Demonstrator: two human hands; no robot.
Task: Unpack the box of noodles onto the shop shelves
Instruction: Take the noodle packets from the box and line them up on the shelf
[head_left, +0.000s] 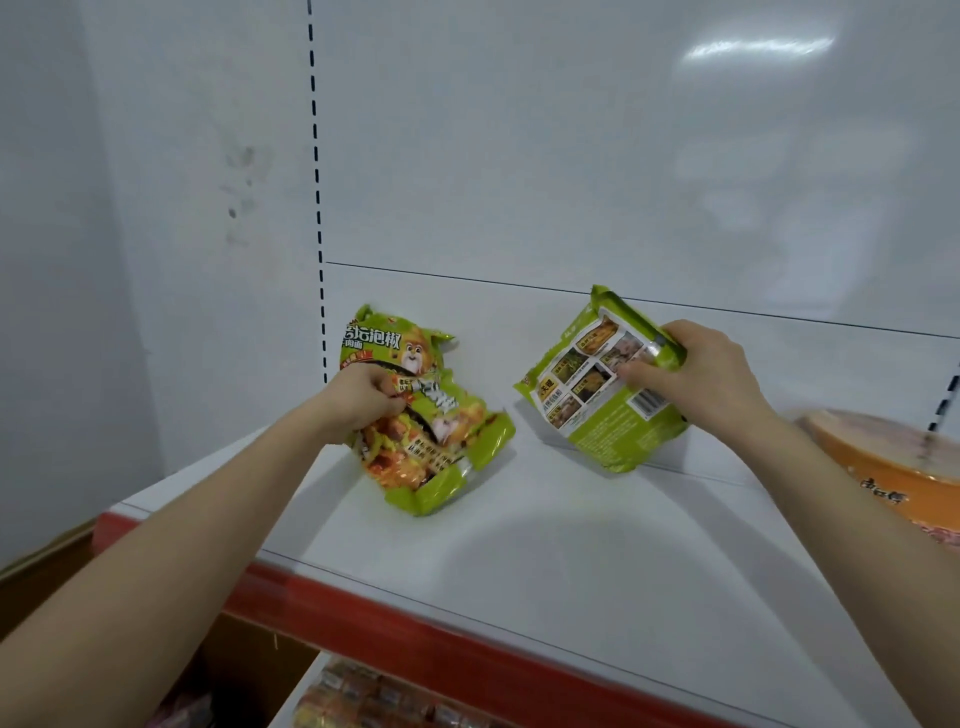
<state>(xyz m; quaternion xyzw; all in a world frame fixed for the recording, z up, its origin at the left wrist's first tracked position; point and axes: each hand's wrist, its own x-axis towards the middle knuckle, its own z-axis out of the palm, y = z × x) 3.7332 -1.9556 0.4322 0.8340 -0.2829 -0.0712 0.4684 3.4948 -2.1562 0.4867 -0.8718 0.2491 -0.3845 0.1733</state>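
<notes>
Two green noodle packets are over the white shelf (571, 561). My left hand (363, 400) grips the left noodle packet (441, 431), which shows its printed front with a cartoon animal and rests crumpled on the shelf. My right hand (696, 374) holds the right noodle packet (597, 395) by its upper right corner. That packet shows its back, with photo panels and a barcode, and stands tilted with its lower edge on the shelf.
An orange bowl-noodle tub (893, 457) lies at the shelf's right edge. A red price strip (467, 649) runs along the shelf front. A cardboard box (244, 660) sits below left. Packaged goods (374, 696) fill the lower shelf. White back panel (571, 130) behind.
</notes>
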